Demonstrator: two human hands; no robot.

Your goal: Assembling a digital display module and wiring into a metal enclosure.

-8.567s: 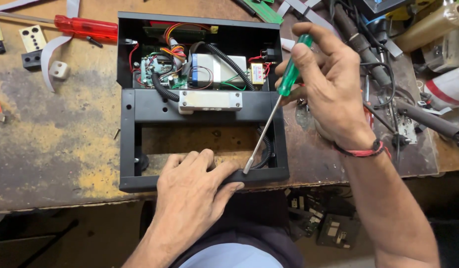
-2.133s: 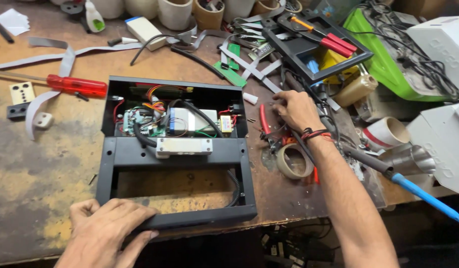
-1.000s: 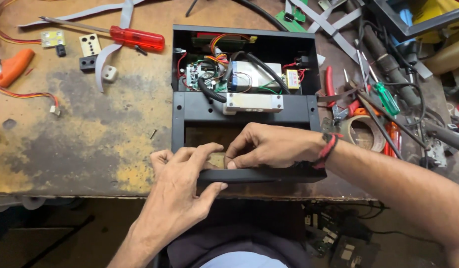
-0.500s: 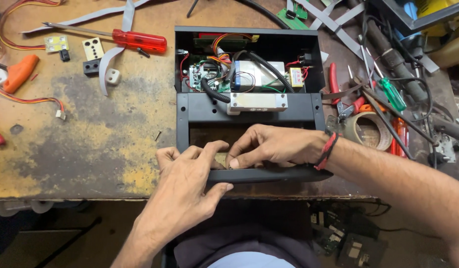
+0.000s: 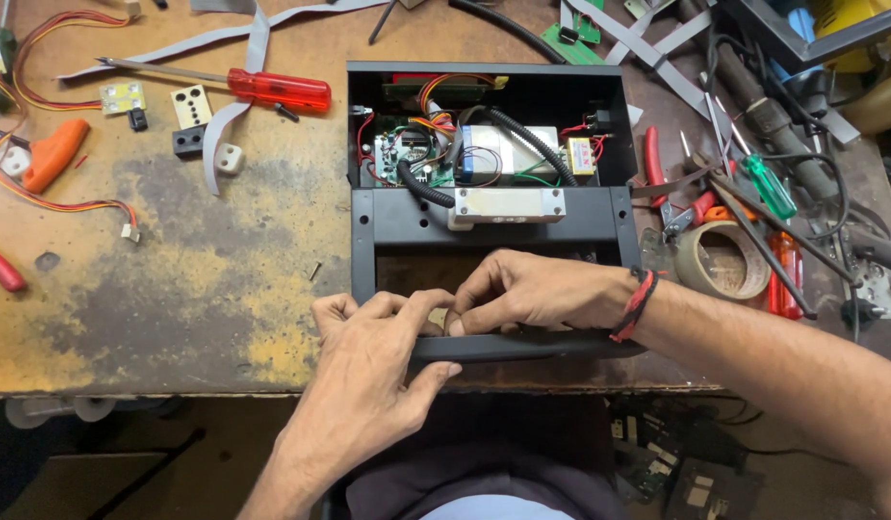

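At the lower middle of the frame, the fingertips of both hands meet over the near rail of the open black metal enclosure; whatever they pinch there is hidden by the fingers, so what is grasped cannot be told; the left hand lies palm down with its thumb hooked under the rail, fingers bent toward the right hand, which curls in from the right, knuckles raised, a red thread band on its wrist; the forearm runs off the lower right edge; inside the enclosure, toward the top, sit a green circuit board, a ribbed black hose and a pale metal bar; the enclosure rests on a worn, stained wooden bench; a red-handled screwdriver lies upper left; a roll of brown tape and a green-handled screwdriver lie right, amid tangled tools hard to separate.
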